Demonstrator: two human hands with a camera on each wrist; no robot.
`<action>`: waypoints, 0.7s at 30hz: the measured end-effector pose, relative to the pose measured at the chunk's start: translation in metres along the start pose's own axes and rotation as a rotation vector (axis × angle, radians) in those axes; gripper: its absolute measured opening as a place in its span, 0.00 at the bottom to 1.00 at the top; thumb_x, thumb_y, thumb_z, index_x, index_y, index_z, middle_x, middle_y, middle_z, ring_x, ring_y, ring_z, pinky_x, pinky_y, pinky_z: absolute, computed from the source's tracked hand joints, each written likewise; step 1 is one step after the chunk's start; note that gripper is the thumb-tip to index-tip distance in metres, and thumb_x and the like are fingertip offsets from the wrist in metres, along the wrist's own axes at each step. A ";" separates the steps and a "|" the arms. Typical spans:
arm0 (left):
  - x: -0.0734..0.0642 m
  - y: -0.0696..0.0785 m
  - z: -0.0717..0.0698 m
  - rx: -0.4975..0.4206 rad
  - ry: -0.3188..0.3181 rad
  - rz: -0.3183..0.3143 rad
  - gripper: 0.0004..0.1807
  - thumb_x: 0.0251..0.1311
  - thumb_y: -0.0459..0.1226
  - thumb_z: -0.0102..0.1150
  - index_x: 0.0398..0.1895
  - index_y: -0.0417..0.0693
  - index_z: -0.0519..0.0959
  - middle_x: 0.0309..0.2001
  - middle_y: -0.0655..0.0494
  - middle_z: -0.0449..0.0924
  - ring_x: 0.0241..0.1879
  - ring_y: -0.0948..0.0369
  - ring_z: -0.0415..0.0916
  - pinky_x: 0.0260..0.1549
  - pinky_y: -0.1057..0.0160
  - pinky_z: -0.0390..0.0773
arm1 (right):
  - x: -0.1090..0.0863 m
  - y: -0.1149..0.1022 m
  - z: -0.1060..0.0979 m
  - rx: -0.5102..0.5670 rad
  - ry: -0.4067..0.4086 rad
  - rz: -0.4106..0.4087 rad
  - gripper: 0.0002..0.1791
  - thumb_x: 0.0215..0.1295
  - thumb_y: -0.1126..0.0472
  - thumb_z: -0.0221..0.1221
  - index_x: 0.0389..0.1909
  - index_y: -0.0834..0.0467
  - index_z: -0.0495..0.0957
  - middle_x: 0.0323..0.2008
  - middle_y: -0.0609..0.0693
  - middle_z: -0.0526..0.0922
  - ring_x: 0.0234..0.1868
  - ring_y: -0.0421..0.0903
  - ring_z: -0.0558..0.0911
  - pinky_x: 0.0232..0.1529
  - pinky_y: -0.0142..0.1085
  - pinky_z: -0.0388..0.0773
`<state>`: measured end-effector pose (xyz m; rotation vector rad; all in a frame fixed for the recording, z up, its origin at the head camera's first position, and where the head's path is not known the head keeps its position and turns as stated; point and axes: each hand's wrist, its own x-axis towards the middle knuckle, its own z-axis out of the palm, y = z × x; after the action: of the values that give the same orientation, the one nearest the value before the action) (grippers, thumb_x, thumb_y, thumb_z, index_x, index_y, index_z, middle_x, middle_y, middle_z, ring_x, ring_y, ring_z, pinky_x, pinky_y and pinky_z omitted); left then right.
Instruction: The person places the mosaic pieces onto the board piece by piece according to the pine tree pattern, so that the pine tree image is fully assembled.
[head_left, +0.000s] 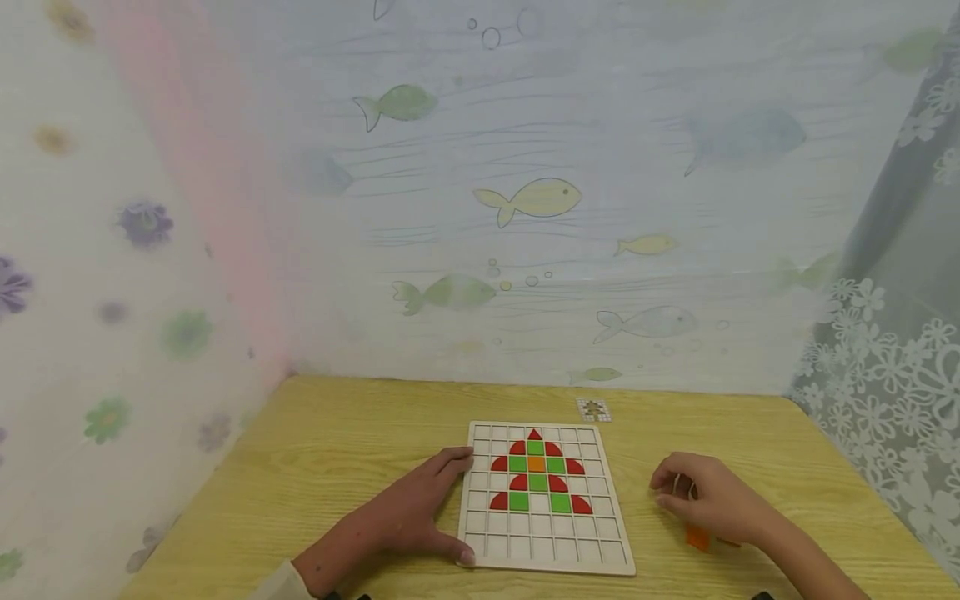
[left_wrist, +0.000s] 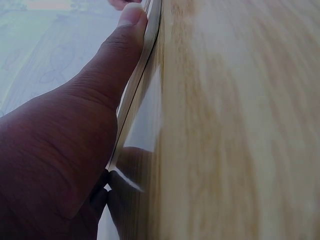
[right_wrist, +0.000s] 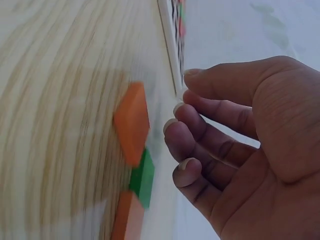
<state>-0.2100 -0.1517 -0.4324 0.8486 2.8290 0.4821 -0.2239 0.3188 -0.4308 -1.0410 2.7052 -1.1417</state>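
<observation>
A pale wooden grid board [head_left: 543,547] lies on the table, with red, green and orange pieces set in its cells as a tree shape. The top is a red triangle [head_left: 534,434], and an orange square [head_left: 536,463] sits among green squares. My left hand [head_left: 408,510] rests along the board's left side, thumb at the near corner and fingertips at the edge higher up. Right of the board, my right hand [head_left: 716,497] hovers with loosely bent fingers, nothing visible between thumb and fingertips. Below it lie an orange piece [right_wrist: 133,125], a green piece [right_wrist: 144,177] and another orange piece [right_wrist: 128,217].
A small card [head_left: 594,410] with a tree picture lies behind the board. Fish-patterned fabric [head_left: 525,333] rises at the table's [head_left: 360,417] back edge. Flower-patterned fabric [head_left: 150,333] borders the left, and a lacy curtain [head_left: 885,358] hangs at the right.
</observation>
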 end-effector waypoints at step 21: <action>-0.002 0.003 -0.002 -0.032 -0.001 -0.013 0.73 0.40 0.82 0.65 0.86 0.54 0.55 0.85 0.61 0.49 0.81 0.54 0.56 0.73 0.48 0.69 | -0.026 0.014 -0.015 0.091 -0.155 0.015 0.09 0.66 0.60 0.74 0.38 0.54 0.81 0.32 0.42 0.78 0.28 0.33 0.72 0.26 0.31 0.73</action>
<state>-0.2075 -0.1504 -0.4295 0.8243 2.8163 0.5235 -0.2156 0.3507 -0.4341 -1.0478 2.5139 -1.1203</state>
